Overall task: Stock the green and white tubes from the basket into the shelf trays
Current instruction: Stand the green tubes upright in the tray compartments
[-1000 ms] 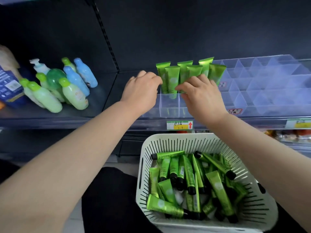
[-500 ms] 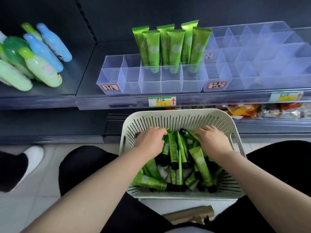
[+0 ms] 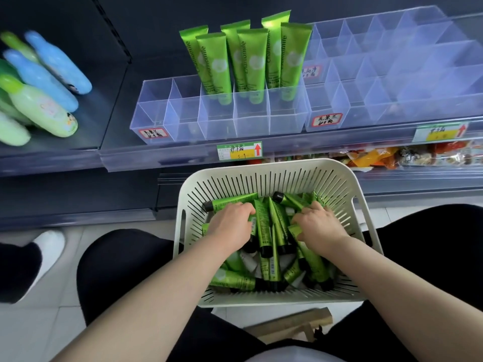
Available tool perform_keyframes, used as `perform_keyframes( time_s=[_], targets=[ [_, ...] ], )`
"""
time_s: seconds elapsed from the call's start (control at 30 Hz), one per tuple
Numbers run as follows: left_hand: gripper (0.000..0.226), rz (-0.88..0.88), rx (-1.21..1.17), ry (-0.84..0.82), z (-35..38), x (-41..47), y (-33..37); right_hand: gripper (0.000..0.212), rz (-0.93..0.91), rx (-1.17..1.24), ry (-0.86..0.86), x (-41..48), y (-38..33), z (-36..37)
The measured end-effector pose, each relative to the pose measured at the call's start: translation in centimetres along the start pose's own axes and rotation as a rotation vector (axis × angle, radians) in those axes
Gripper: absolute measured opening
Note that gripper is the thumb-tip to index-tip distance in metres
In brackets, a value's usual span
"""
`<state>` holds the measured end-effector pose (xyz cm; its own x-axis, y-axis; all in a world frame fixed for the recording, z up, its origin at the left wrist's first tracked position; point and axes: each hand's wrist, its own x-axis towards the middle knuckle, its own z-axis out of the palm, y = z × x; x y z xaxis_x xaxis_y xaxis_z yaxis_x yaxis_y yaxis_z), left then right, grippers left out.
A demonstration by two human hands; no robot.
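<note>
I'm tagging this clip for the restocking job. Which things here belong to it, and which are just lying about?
Job: loose tubes in the basket; left hand and right hand, fingers curled on them; standing tubes; clear shelf tray.
Lying about: blue and green bottles; snack packets below; wooden piece on the floor.

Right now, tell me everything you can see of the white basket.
The basket is off-white plastic, a rounded rectangle with slotted walls and a handle slot on each side. It sits upright between the person's knees, just below the shelf edge. It holds a loose heap of green tubes with black caps. The left hand and right hand reach into the heap.
</note>
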<state>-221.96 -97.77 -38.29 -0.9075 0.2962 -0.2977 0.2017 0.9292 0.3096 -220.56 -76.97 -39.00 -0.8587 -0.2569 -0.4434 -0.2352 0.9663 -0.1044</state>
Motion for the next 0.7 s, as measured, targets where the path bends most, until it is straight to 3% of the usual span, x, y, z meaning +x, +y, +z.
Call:
perform_keyframes(
  time_s=[0.13,0.3,0.57,0.7],
  targets=[
    [0.030,-0.066,0.025,-0.055,0.7,0.8,0.3,0.027,-0.007,0.347,-0.005,-0.2,0.1,-1.4],
    [0.034,-0.079,0.109,-0.095,2.1,2.1,2.4,0.029,-0.021,0.427,0.146,-0.3,1.1,-3.2],
    [0.044,-0.499,-0.060,-0.043,3.1,4.5,4.8,0.026,0.038,0.508,0.339,-0.4,2.5,-2.2],
    [0.016,-0.576,-0.212,-0.067,3.2,5.3,4.9,0.027,0.074,0.525,0.340,-0.1,3.0,-2.2]
  ],
)
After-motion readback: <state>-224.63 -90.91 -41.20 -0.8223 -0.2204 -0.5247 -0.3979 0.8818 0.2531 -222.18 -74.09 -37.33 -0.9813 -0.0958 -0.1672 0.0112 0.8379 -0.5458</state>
